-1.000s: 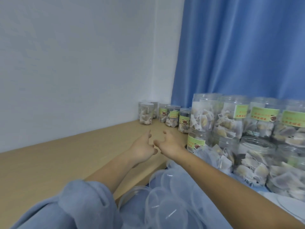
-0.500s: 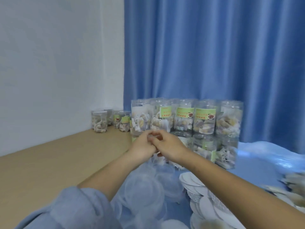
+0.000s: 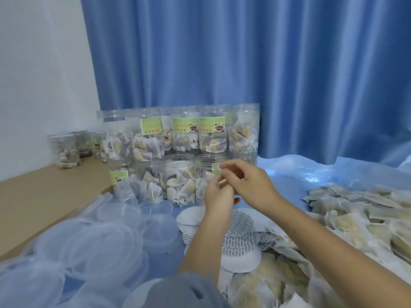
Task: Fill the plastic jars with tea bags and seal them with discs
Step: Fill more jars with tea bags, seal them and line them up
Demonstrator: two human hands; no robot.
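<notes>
Hands: left hand (image 3: 216, 197) and right hand (image 3: 249, 185) met in the air in front of the lower jars, fingertips touching; fingers of both curled, but whether they pinched anything could not be told.
Jars, axis: plastic jars (image 3: 184, 134) stood upright, long axis vertical, mouths upward.
Jars, place: stacked in two tiers on the blue sheet (image 3: 311, 174) before the blue curtain (image 3: 244, 63); a further group of small jars (image 3: 66, 150) stood well apart at the left, on the wooden tabletop (image 3: 33, 196) by the wall.
Jars, look: clear, round, packed with tea bags; green labels with red script on several.
Jars, count: about five showed in the top tier's front row; the lower tier was partly hidden, so no sure count.
Open jar (image 3: 180, 176): lower tier, no disc visible over its mouth.
Discs (image 3: 239, 238): white rounds, some printed with grey dashes, overlapping flat beneath the forearms; too overlapped to count.
Clear lids (image 3: 100, 245): heaped at lower left.
Loose tea bags (image 3: 355, 216): piled at right, lying flat.
</notes>
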